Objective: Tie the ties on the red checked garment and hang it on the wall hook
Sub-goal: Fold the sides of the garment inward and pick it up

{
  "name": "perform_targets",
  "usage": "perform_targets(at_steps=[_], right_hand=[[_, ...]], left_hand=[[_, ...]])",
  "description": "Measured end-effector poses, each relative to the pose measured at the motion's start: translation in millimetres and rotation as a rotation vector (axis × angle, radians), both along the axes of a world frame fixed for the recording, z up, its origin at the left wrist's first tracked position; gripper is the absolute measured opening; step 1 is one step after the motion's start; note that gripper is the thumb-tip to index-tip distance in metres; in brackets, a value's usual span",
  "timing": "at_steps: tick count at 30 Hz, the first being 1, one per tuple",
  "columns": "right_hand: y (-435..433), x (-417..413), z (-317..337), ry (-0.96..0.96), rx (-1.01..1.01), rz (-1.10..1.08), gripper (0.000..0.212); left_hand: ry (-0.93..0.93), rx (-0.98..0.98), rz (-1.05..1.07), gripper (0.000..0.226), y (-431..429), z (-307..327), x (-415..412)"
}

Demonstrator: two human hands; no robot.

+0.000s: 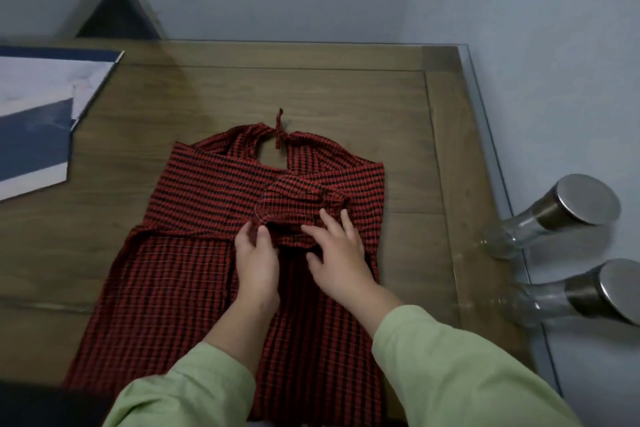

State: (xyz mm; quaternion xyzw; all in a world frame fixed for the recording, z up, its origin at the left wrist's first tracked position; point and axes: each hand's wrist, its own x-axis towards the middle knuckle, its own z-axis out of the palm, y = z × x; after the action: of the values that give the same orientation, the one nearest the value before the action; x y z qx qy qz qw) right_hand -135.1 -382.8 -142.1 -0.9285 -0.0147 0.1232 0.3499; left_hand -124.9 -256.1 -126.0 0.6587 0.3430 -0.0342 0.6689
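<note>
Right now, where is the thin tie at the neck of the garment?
In the head view, the thin tie sits at the far edge of the red checked garment, knotted at the neck opening, beyond both hands, lying on the wooden table.

You are looking at a dim, flat-lit scene with soft, even light and no hard shadows. The glass top of the surface (311, 87) carries a pale sheen at its far left, and the jar lids (588, 199) glint faintly. Wide-angle bending curves the edges. Everything looks slightly soft and smeared; the bottom left corner is dark.
</note>
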Motion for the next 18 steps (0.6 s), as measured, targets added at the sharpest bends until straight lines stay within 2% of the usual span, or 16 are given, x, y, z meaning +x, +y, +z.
perform_targets(at_steps=[4,6,8,10,12,15,18], right_hand=[[-8,-1,2,-0.161,0.237,-0.321,0.041],[-15,-1,5,-0.169,0.298,-0.487,0.040],[-21,-1,6,-0.158,0.301,-0.574,0.039],[-29,-2,4,-0.101,0.272,-0.617,0.039],[-35,-4,1,-0.040,0.253,-0.659,0.039],[-43,-6,-1,0.054,0.294,-0.698,0.041],[-44,-6,-5,0.155,0.400,-0.679,0.043]], left_hand=[[-0.223,0.640,-0.295,0.056,-1,5,-1],[-0.390,0.817,-0.496,0.054,-7,5,4],[-0.425,0.788,-0.731,0.052,-19,2,10],[-0.345,0.777,-0.912,0.059,-28,-6,17],[-0.264,0.874,-0.974,0.068,-29,-18,26],[-0.216,1.016,-1.023,0.070,-22,-32,36],[-0.220,0.978,-1.006,0.065,-17,-39,42]])
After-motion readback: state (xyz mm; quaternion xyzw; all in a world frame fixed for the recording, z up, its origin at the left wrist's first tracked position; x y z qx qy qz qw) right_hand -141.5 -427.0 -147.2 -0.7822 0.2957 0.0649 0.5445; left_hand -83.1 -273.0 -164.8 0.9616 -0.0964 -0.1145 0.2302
